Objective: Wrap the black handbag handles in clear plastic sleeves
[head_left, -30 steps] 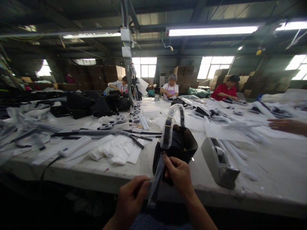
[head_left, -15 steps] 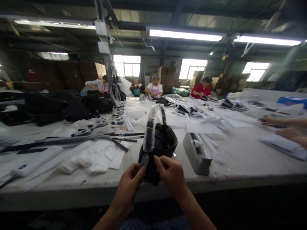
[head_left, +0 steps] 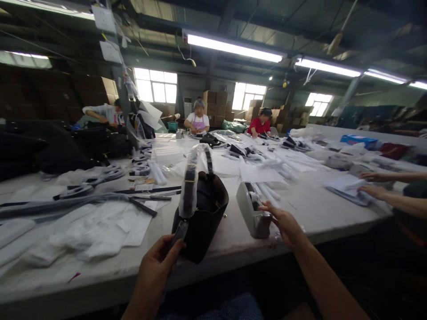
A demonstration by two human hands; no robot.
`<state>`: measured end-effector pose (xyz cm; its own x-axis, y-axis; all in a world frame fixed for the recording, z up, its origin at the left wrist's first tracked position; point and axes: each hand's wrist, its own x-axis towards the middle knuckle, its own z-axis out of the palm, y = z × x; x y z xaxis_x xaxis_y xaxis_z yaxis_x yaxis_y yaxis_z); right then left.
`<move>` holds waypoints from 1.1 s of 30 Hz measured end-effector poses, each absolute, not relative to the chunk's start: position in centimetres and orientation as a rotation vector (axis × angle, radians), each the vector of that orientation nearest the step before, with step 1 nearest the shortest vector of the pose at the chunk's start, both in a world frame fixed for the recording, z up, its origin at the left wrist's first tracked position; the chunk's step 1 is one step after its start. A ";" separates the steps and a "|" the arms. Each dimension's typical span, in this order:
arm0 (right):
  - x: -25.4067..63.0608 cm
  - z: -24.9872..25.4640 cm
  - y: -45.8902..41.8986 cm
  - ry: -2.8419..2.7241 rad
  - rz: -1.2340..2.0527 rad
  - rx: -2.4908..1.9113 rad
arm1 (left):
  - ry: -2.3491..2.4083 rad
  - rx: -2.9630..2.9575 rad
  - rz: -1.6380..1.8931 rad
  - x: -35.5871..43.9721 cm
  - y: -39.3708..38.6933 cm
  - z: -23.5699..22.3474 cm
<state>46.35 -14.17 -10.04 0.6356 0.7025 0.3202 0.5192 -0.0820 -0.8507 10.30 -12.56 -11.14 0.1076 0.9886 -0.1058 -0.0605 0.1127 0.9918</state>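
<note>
A black handbag stands tilted near the front edge of the table, its top open and its raised handle wrapped in clear film. My left hand pinches a dark, film-covered strap end at the bag's left side, thumb on top. To the right, my right hand has its fingers stretched out over the front end of a grey tape dispenser. A tape roll sits in the dispenser. Whether the fingertips touch any tape is too small to make out.
Crumpled white wrapping and dark strips lie to the left. Black bags are heaped farther back. A co-worker's hands rest by white sheets at the right. Other people sit across the table.
My right hand has left the bag and moved right to the tape dispenser. My left hand keeps its hold on the strap end. The view has turned to the right.
</note>
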 end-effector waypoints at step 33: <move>28.3 -8.2 -17.5 -1.130 1.171 -1.222 | 1.094 1.153 1.121 10.2 -12.6 -11.3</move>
<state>28.31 -17.53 -8.25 0.0743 0.9972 -0.0034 -0.0314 -0.0011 -0.9995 10.20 -12.63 -11.34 0.1139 0.9919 -0.0568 -0.0809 0.0662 0.9945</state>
